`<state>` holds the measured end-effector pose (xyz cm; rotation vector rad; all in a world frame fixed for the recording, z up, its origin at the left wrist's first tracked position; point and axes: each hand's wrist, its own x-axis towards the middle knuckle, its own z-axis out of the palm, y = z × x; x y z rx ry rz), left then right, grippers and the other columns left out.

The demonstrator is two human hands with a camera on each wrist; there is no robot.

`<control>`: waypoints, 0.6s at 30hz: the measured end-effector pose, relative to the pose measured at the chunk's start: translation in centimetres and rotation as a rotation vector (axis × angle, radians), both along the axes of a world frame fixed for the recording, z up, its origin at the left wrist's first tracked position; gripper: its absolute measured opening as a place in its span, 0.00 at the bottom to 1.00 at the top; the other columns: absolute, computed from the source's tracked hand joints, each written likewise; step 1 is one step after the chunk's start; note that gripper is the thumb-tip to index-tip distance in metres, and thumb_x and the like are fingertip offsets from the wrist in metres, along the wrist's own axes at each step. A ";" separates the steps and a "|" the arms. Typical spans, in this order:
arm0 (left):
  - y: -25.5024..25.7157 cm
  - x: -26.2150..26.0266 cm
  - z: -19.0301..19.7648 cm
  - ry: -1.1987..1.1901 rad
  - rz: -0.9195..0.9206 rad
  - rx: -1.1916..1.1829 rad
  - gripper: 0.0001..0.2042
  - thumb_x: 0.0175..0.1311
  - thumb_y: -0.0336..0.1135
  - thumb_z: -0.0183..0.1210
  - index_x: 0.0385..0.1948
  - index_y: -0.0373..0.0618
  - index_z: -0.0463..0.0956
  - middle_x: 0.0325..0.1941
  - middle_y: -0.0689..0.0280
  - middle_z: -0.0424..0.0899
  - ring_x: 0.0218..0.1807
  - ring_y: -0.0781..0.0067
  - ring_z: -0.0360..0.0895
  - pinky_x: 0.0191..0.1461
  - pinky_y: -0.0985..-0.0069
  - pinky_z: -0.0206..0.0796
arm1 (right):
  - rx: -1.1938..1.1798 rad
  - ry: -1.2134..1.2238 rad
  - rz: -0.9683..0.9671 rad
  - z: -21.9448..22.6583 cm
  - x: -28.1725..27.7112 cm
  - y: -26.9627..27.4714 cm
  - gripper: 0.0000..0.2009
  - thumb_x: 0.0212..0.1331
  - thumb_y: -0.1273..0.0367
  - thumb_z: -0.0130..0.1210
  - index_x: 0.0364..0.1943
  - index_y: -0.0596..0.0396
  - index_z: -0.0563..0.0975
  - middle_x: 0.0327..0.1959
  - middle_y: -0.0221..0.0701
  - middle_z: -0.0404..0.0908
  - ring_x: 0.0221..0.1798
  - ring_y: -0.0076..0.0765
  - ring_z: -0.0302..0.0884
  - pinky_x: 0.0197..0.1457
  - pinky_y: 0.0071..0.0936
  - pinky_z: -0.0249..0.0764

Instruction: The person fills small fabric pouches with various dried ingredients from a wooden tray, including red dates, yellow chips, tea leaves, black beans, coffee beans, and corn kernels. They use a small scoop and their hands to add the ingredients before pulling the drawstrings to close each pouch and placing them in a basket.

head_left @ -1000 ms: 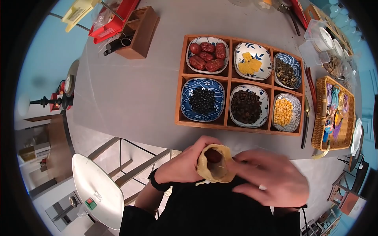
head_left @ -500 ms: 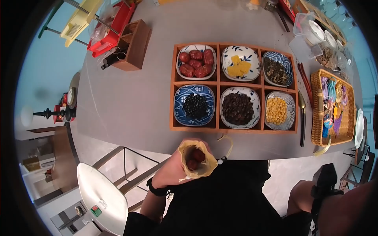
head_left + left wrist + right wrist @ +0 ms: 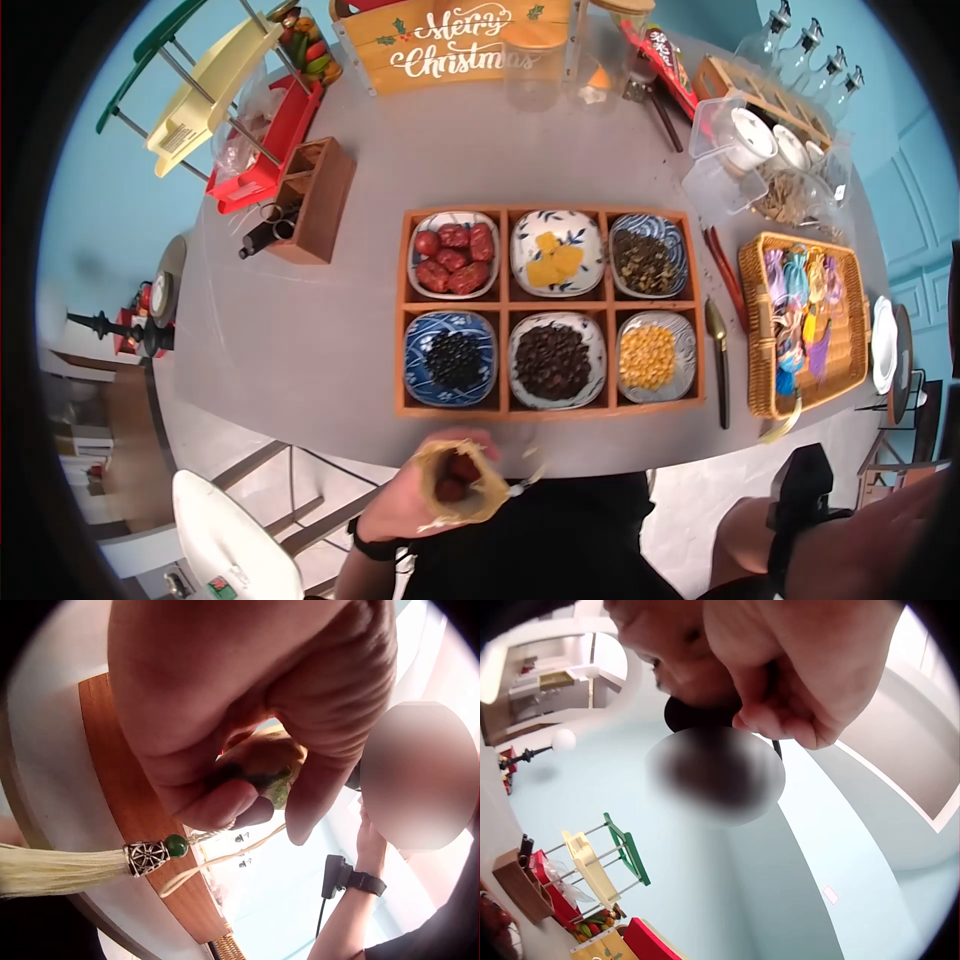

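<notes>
My left hand (image 3: 392, 502) grips a pale yellow cloth drawstring pouch (image 3: 432, 478), its mouth wide and facing up. Inside lie dark red dates (image 3: 455, 488). A pale tassel (image 3: 67, 870) with a green bead (image 3: 177, 845) hangs from its cord in the left wrist view. The right hand (image 3: 795, 667) is raised beside the head, fingers curled, with nothing visible in them; the head view shows only that forearm. Ahead stands a wooden divided tray (image 3: 502, 340) with dishes of red dates (image 3: 455, 262), yellow pieces (image 3: 552, 262), black beans (image 3: 455, 360) and corn kernels (image 3: 647, 357).
Right of the tray lie a long-handled spoon (image 3: 718, 365) and a wicker basket (image 3: 757, 340) of coloured tassels. A wooden holder (image 3: 325, 205) and red bin (image 3: 300, 130) stand at left. A Christmas box (image 3: 460, 50) and clear containers (image 3: 715, 150) are farther back.
My right hand has left the pouch and risen toward the head. More red dates show inside the pouch. The head view has tilted up, so the tray appears lower.
</notes>
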<state>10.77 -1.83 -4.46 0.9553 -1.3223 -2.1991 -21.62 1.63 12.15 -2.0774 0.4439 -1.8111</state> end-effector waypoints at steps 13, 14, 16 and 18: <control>-1.4 -1.7 1.4 0.100 -0.066 -0.187 0.36 0.54 0.18 0.61 0.67 0.43 0.56 0.65 0.61 0.66 0.65 0.70 0.66 0.68 0.72 0.57 | 0.493 0.973 -0.170 -4.7 10.1 -5.5 0.06 0.48 0.70 0.59 0.28 0.57 0.80 0.50 0.40 0.75 0.48 0.37 0.71 0.50 0.32 0.65; -1.4 -1.7 1.5 0.109 -0.062 -0.167 0.36 0.54 0.18 0.60 0.67 0.42 0.55 0.65 0.60 0.66 0.65 0.69 0.66 0.68 0.72 0.57 | 0.487 1.096 -0.142 -5.4 10.6 -5.7 0.08 0.48 0.69 0.59 0.31 0.57 0.81 0.53 0.41 0.73 0.48 0.39 0.72 0.52 0.33 0.65; -1.4 -1.6 1.5 0.124 -0.051 -0.154 0.37 0.54 0.18 0.60 0.68 0.42 0.54 0.64 0.60 0.66 0.65 0.68 0.65 0.68 0.71 0.57 | 0.470 1.228 -0.115 -5.9 11.3 -6.1 0.10 0.47 0.69 0.60 0.34 0.57 0.81 0.56 0.42 0.72 0.49 0.41 0.72 0.54 0.34 0.65; -1.3 -1.5 1.4 -0.025 -0.062 -0.250 0.37 0.54 0.18 0.60 0.68 0.42 0.53 0.65 0.58 0.66 0.65 0.66 0.66 0.68 0.70 0.58 | 0.502 1.447 -0.029 -6.1 11.7 -6.4 0.09 0.48 0.70 0.58 0.33 0.59 0.80 0.55 0.41 0.72 0.49 0.40 0.72 0.56 0.33 0.63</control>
